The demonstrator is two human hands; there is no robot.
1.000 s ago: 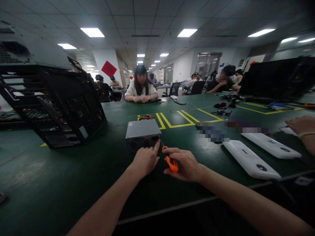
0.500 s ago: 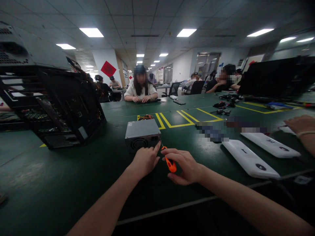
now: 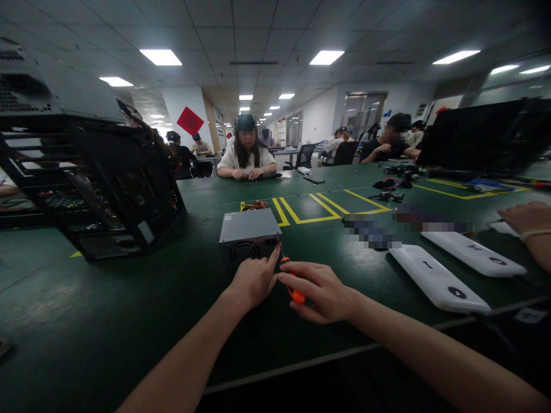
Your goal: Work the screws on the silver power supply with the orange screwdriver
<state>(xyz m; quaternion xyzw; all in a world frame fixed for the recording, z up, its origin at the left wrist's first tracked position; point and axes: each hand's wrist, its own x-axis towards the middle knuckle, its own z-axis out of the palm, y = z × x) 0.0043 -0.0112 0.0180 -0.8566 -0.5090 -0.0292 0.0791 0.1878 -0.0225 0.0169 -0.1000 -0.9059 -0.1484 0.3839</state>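
A grey computer power supply (image 3: pixel 250 226) rests on the green table, its fan grille and socket side facing me. The index finger of my left hand (image 3: pixel 253 281) stretches out to touch the right front corner of that side. Its thumb is apart from the index finger, and the other fingers curl partly out of sight. My right hand (image 3: pixel 321 291) holds an orange and black screwdriver (image 3: pixel 298 295) by its handle, fingers around it. The screwdriver's thin shaft points up to the same corner, beside my left fingertip. Whether a screw sits at the tip is too small to tell.
An open black computer case (image 3: pixel 124 189) stands at left with another grey metal box on top. Two white devices (image 3: pixel 437 278) lie at right, near another person's hand (image 3: pixel 529 221). Cables (image 3: pixel 391 183) and a dark monitor (image 3: pixel 477 137) are farther back. A person sits opposite.
The fingers of my right hand have shifted left around the screwdriver handle, which has turned slightly and stands a bit more upright. My left hand and the power supply have barely moved.
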